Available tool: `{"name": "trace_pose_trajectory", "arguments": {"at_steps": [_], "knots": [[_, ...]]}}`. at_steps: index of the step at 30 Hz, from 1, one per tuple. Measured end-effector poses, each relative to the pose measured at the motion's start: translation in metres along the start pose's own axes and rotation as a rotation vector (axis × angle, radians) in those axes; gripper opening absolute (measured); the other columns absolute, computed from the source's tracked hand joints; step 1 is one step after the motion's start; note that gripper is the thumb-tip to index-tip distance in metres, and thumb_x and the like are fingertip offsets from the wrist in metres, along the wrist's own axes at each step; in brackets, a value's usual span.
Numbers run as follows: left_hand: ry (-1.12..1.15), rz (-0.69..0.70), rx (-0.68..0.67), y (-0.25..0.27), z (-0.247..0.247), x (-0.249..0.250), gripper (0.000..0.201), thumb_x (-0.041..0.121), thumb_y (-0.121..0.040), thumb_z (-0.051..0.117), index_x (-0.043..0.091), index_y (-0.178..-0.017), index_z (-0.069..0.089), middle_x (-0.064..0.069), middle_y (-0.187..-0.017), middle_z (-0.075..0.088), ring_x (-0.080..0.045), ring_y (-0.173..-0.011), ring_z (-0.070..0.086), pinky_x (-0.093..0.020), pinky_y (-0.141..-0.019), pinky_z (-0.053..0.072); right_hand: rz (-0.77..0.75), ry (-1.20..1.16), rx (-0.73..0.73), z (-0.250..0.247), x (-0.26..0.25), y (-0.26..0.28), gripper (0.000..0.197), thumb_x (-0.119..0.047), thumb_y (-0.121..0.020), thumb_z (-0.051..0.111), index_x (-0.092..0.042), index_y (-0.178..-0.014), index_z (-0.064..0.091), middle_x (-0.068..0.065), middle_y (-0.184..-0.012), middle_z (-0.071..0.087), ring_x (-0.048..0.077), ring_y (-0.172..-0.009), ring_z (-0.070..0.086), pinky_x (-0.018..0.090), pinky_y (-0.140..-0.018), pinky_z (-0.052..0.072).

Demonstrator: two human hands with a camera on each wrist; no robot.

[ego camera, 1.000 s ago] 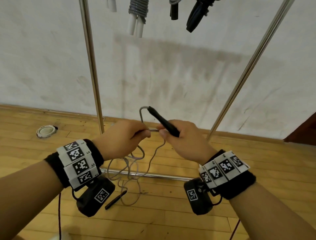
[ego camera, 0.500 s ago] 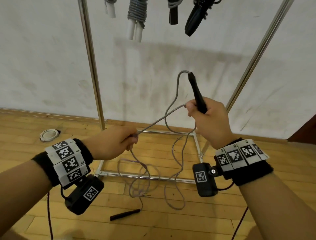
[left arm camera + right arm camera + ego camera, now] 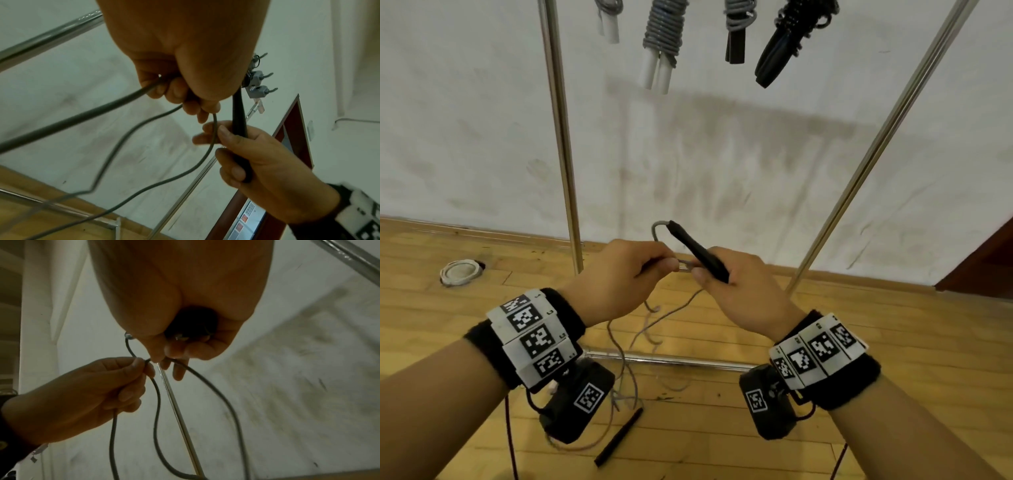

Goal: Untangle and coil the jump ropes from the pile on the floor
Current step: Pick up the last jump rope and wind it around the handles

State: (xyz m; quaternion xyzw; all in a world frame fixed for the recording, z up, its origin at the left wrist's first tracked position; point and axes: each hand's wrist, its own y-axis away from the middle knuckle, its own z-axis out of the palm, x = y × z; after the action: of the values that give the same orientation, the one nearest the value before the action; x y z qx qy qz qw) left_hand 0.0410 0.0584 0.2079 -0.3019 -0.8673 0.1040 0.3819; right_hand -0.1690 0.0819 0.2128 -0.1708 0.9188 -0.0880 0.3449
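Observation:
A thin grey jump rope (image 3: 674, 310) hangs in loose loops from my two hands down to the wooden floor. My right hand (image 3: 739, 287) grips its black handle (image 3: 698, 251), which points up and left, and also pinches a strand of the cord (image 3: 213, 129) against it. My left hand (image 3: 619, 277) pinches the cord (image 3: 148, 363) right beside the right hand's fingertips. The rope's other black handle (image 3: 619, 435) lies on the floor below my left wrist. In the wrist views the cord (image 3: 156, 410) droops in long loops under both hands.
A metal rack stands against the white wall, with upright poles (image 3: 561, 137) and a base bar (image 3: 671, 359) on the floor. Several coiled ropes (image 3: 664, 34) hang from its top. A small white coil (image 3: 460, 272) lies on the floor at the left.
My right hand has come down from its raised position with the handle and met the left hand again. The stretched length of cord between them has closed into a hanging loop.

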Motion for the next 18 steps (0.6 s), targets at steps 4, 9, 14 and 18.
{"name": "trace_pose_trajectory", "arguments": {"at_steps": [4, 9, 14, 18], "knots": [[0.043, -0.091, -0.017, -0.003, -0.008, -0.007, 0.023, 0.036, -0.097, 0.054, 0.030, -0.076, 0.061, 0.001, -0.056, 0.056, -0.008, -0.049, 0.051, -0.014, -0.046, 0.039, 0.028, 0.038, 0.048, -0.009, -0.008, -0.013, 0.019, -0.036, -0.096, 0.056, -0.020, -0.091, 0.065, 0.000, -0.073, 0.065, 0.016, -0.060, 0.058, 0.037, -0.059, 0.049], [0.046, -0.151, -0.268, -0.006, -0.012, -0.027, 0.026, 0.034, -0.102, 0.043, 0.028, -0.081, 0.057, 0.006, -0.074, 0.066, -0.004, -0.070, 0.063, -0.019, -0.064, 0.046, 0.048, 0.067, 0.211, -0.022, -0.001, -0.025, 0.020, -0.037, -0.095, 0.056, -0.021, -0.086, 0.065, -0.001, -0.068, 0.061, 0.014, -0.056, 0.052, 0.037, -0.057, 0.048], [-0.095, -0.242, -0.471, 0.004, -0.016, -0.058, 0.029, 0.032, -0.104, 0.038, 0.027, -0.082, 0.056, 0.006, -0.077, 0.067, 0.002, -0.072, 0.061, -0.009, -0.063, 0.040, 0.203, -0.130, 0.451, -0.030, 0.027, -0.022, 0.014, -0.027, -0.095, 0.059, -0.021, -0.084, 0.066, 0.003, -0.075, 0.065, 0.016, -0.061, 0.055, 0.039, -0.064, 0.052], [-0.137, -0.266, -0.413, 0.003, -0.020, -0.068, 0.027, 0.030, -0.103, 0.042, 0.033, -0.085, 0.063, 0.005, -0.073, 0.064, 0.000, -0.067, 0.058, -0.017, -0.061, 0.040, 0.200, -0.008, 0.408, -0.037, 0.043, -0.020, 0.014, -0.029, -0.096, 0.059, -0.023, -0.084, 0.064, -0.002, -0.074, 0.060, 0.017, -0.064, 0.055, 0.039, -0.058, 0.048]]}}
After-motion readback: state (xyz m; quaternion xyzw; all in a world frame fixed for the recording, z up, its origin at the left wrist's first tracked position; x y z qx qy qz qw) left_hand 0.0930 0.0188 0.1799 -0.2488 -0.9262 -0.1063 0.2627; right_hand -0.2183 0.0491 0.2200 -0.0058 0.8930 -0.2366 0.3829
